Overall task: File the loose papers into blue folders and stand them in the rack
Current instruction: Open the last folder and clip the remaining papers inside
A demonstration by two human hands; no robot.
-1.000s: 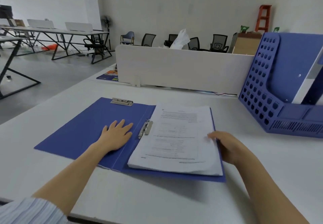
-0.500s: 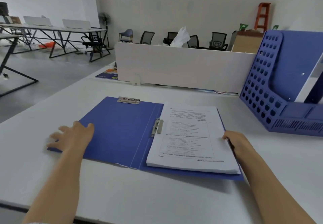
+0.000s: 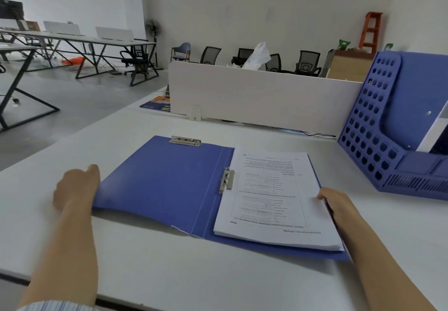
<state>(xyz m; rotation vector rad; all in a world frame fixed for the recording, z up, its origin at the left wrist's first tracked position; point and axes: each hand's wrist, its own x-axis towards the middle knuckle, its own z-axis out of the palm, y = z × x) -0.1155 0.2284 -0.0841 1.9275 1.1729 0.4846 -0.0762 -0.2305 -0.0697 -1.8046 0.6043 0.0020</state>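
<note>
Forearms outstretched, left hand (image 3: 76, 187) gripping folder (image 3: 164, 184) edge; right hand (image 3: 337, 205) pinching papers (image 3: 266, 204)

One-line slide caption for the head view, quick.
Left hand holds the open blue folder by its left cover; right hand holds the paper stack, rack nearby.

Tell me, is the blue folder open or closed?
Open. The blue folder lies spread on the desk, papers stacked on its right half.

Matt blue folder (image 3: 164, 184), metal clips (image 3: 226, 181), perforated plastic rack (image 3: 378, 126).
</note>
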